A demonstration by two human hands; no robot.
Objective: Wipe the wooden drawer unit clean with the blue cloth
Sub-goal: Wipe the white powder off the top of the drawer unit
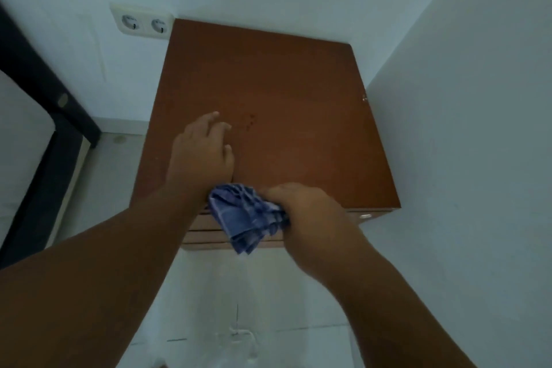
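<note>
The wooden drawer unit (298,104) stands in a corner, seen from above, its brown top bare with a few small dark specks near the middle. Drawer fronts show along its near edge. My left hand (203,152) lies on the top near the front left, fingers stretched forward. My right hand (304,212) grips the bunched blue cloth (245,215) at the unit's front edge, just right of my left wrist. The cloth hangs down over the drawer fronts.
White walls close in behind and to the right of the unit. A double wall socket (143,22) sits at the back left. A dark frame (44,92) runs along the left. Pale tiled floor (239,308) lies in front.
</note>
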